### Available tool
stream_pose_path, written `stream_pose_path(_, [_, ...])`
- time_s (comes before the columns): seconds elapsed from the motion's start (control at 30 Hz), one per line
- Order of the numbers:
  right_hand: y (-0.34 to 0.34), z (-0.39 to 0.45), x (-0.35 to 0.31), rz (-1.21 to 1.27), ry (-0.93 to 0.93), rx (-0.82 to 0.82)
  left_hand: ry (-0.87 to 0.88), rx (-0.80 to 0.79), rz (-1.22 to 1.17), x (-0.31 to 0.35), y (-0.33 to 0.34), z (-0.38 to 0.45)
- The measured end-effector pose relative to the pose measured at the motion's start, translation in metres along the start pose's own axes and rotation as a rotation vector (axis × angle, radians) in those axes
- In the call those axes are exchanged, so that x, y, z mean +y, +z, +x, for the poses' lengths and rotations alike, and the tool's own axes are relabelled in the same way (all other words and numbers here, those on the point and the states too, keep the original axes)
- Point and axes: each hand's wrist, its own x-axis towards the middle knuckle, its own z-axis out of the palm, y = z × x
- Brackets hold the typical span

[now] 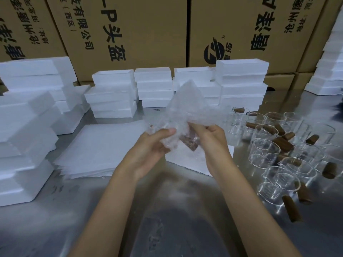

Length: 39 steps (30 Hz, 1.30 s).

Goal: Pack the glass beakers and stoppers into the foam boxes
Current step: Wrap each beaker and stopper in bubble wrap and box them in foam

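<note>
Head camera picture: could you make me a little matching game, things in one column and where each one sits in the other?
Things:
1. Clear glass beakers
2. Stacked white foam boxes
3. Flat pile of thin white foam sheets
4. Crumpled translucent wrapping sheet

Places:
A. Held up between both hands
B. Lying on the table under the left hand
C. Far side of the metal table, before brown cardboard cartons
D. On the table beyond the right hand, among brown stoppers

Pairs: 1-D, 2-C, 3-B, 4-A
</note>
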Motion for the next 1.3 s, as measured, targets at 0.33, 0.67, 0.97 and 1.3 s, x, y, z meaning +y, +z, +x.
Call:
stream_pose_path(0.33, [-0.016,0.006,0.004,-0.406,-0.101,-0.103,-0.204,0.029,0.363,0.005,-0.013,-0.007])
stream_pose_path(0.67, [-0.008,-0.003,0.012,-0.782,-0.251,-0.228,-0.059,0.183,0.786,-0.005,-0.001,-0.003])
stream_pose_path(0.97, [-0.006,-0.004,0.003,-0.621,-0.313,-0.333,-0.052,0.178,0.957,-0.009,-0.003,0.0])
stream_pose_path(1.3, [-0.007,0.001,0.026,-1.078,-0.438,-0.342,-0.165,0.111,0.8,0.013,-0.011,-0.014])
